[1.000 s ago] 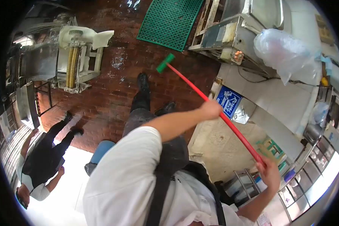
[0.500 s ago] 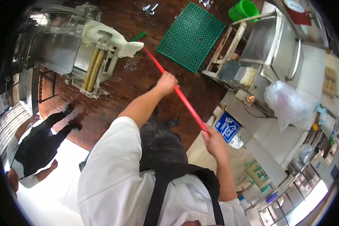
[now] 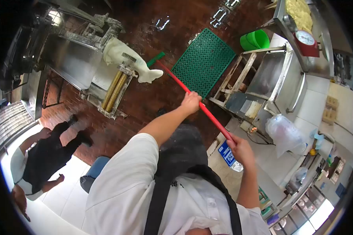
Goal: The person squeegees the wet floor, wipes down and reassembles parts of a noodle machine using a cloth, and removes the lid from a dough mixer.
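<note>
A long red pole [image 3: 176, 80] with a green head [image 3: 156, 59] runs diagonally over the wet brown brick floor [image 3: 145, 98]. Closed round its middle is my left hand [image 3: 190, 102], arm stretched forward. My right hand [image 3: 241, 149] grips the pole near its rear end, close to my body. The green head touches the floor between the machine with dough and a green perforated mat [image 3: 204, 60]. Pale dough [image 3: 123, 56] hangs over the machine beside brass-coloured rollers [image 3: 114, 91].
A co-worker [image 3: 43, 156] in a dark apron is at the left, near a blue bin [image 3: 97, 168]. A green bucket [image 3: 255, 40] and metal-framed equipment [image 3: 268, 74] stand at the upper right. A plastic bag [image 3: 284, 133] lies at the right. Puddles shine at the top.
The view has shifted, showing more floor ahead. Both hands still grip the pole, and its green head is now nearer the mat. The co-worker's posture has changed slightly.
</note>
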`<state>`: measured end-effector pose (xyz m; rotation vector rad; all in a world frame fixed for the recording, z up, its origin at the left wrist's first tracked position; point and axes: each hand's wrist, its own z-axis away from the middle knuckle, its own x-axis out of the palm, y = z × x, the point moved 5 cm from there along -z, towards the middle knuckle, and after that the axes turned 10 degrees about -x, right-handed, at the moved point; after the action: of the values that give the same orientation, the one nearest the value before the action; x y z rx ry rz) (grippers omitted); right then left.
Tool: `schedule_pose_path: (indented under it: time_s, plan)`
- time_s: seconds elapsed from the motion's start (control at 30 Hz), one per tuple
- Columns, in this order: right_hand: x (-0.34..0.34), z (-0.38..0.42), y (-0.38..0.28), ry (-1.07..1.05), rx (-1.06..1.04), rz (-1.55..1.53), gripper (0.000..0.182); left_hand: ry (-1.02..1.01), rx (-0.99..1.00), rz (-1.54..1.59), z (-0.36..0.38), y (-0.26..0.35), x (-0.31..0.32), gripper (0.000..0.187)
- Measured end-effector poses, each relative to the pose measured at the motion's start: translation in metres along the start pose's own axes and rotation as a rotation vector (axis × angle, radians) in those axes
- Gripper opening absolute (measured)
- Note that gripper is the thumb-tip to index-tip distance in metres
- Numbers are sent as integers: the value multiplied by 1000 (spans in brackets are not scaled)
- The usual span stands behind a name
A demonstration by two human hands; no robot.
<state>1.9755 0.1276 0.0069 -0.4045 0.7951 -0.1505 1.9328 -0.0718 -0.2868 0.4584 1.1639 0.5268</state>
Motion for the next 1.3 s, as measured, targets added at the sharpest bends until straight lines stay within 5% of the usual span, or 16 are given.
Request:
schedule_pose_path:
  time_s: [0.07, 0.3, 0.43, 0.6, 1.1, 1.3]
  plan:
    - [2, -40, -24, 30, -92, 9, 39, -91, -43, -167, -22, -20, -39, 39]
    - [8, -168, -99, -15, -392, 127, 34, 316, -73, -150, -79, -116, -113, 38]
    - [-70, -144, -99, -109, -308, 130, 35, 222, 60, 15, -89, -56, -138, 40]
    - [-108, -167, -108, -292, -136, 226, 32, 62, -33, 49, -109, -40, -130, 43]
    - [-152, -217, -184, -235, -126, 179, 30, -299, -46, -105, -156, -72, -197, 38]
    - [-212, -216, -176, -145, -117, 249, 36, -186, 48, -17, -181, -17, -217, 38]
